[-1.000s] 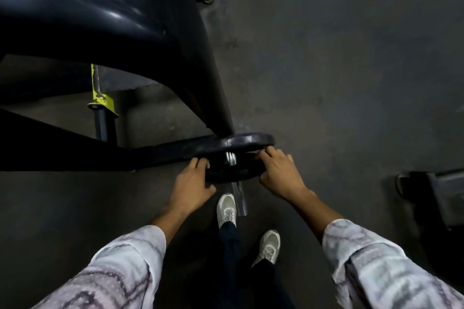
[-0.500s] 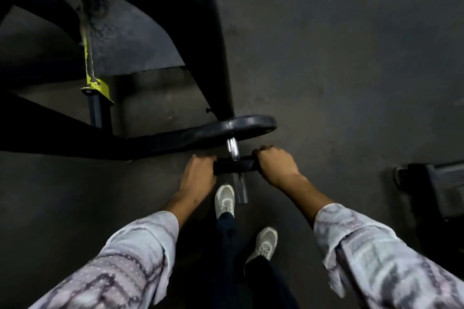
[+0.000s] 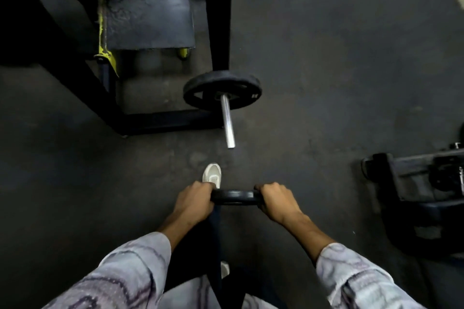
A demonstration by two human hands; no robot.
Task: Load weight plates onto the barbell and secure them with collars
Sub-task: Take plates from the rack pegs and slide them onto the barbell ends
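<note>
A dark rubber floor (image 3: 326, 70) fills the view, and on it at the upper left stands a black steel rack frame (image 3: 160, 118) with chipped yellow paint on one post and a flat dark platform (image 3: 148, 7) inside it. At the right edge sits a second black piece of gym equipment (image 3: 414, 183), partly cut off. Just right of the frame, a black weight plate (image 3: 200, 88) sits on the barbell sleeve (image 3: 228, 125), whose bare silver end sticks out toward the person with nothing on it past that plate. Nearer the camera, well apart from the sleeve end, a smaller black plate (image 3: 236, 197) is held edge-on at about waist level over the person's legs. The left hand (image 3: 194, 204) grips its left rim and the right hand (image 3: 277, 204) grips its right rim, fingers of both curled over the top edge. Patterned pale sleeves (image 3: 130, 273) cover both forearms, and a white shoe (image 3: 212, 174) shows on the floor just beyond the held plate
</note>
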